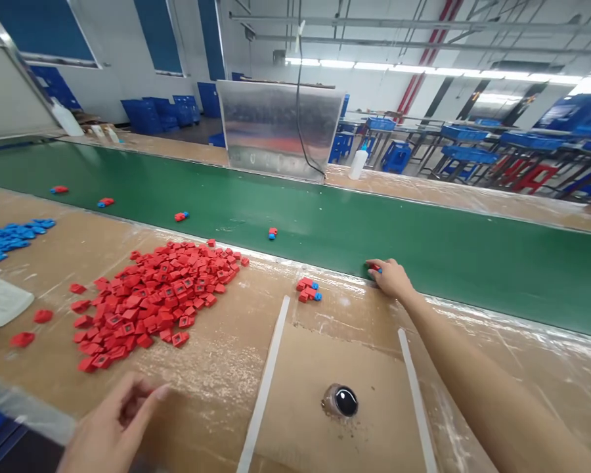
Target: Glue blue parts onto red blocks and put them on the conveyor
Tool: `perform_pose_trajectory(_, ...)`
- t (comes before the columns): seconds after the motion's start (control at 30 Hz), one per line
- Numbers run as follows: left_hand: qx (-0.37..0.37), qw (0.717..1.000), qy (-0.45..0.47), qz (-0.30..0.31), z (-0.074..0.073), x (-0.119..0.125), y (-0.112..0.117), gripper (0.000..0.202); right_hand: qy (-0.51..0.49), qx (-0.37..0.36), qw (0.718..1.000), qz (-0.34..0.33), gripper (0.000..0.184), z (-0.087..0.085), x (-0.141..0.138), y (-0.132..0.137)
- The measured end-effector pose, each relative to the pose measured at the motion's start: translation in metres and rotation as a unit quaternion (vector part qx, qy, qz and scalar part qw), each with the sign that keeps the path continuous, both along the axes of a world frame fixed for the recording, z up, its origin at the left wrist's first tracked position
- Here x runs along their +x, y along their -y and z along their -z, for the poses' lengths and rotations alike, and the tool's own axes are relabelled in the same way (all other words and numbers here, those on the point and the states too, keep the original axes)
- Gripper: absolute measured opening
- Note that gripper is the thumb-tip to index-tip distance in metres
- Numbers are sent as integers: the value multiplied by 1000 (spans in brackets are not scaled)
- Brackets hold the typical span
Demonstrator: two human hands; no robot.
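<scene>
Green belt (325,230) is stretched across the middle of the frame, with the brown table (217,381) below. A red pile (157,295) is spread centre left, above the left hand (113,427), whose grip is loosely curled and empty. Right of centre, at the belt's near edge, a red-and-blue piece (375,268) is pinched by the right hand (391,279).

The bottom edge cuts off the left hand (109,427); fingers (380,271) of the right hand (393,279) mostly hide a red-and-blue piece (375,267).

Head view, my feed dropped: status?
Right hand pinching red-and-blue piece at green belt edge. Left hand low near red pile, grip unclear. Nothing blocking.
</scene>
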State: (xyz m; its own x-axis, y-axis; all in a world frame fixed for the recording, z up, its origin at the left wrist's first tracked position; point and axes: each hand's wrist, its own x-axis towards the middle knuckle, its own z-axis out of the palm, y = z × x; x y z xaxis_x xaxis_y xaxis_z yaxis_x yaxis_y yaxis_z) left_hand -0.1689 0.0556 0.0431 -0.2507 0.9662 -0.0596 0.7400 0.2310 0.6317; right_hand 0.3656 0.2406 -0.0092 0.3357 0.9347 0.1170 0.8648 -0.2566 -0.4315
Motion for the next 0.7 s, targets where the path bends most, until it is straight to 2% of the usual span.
perform_pose_trajectory(0.07, -33, 994, 93, 44, 5, 11, 10, 45, 1, -29, 999, 25, 23, -3, -1, -5)
perform_pose_trajectory(0.13, -41, 978, 196, 60, 9, 30, 15, 46, -5, -42, 998, 41, 20, -9, 2, 5)
perform_pose_trajectory(0.23, -57, 933, 347, 75, 12, 61, 16, 47, -30, -36, 998, 52, 24, -21, 7, 39)
perform_pose_trajectory(0.33, -108, 873, 458, 128, 14, 88, 12, 37, -82, -16, 996, 26, 36, -38, 2, 89)
perform_pose_trajectory(0.4, -125, 841, 498, 170, 17, 103, 8, 28, -122, -9, 992, -19, 36, -50, -9, 129)
perform_pose_trajectory(0.43, -125, 832, 508, 183, 19, 110, 7, 33, -147, -4, 988, -52, 35, -56, -17, 149)
perform_pose_trajectory(0.5, -120, 827, 514, 193, 24, 126, 6, 48, -198, 12, 972, -123, 34, -68, -38, 187)
perform_pose_trajectory(0.57, -118, 824, 516, 202, 28, 141, 7, 49, -224, 29, 958, -177, 32, -76, -60, 219)
perform_pose_trajectory(0.7, -118, 798, 538, 243, 35, 166, 17, 41, -162, 7, 958, -237, 27, -82, -98, 255)
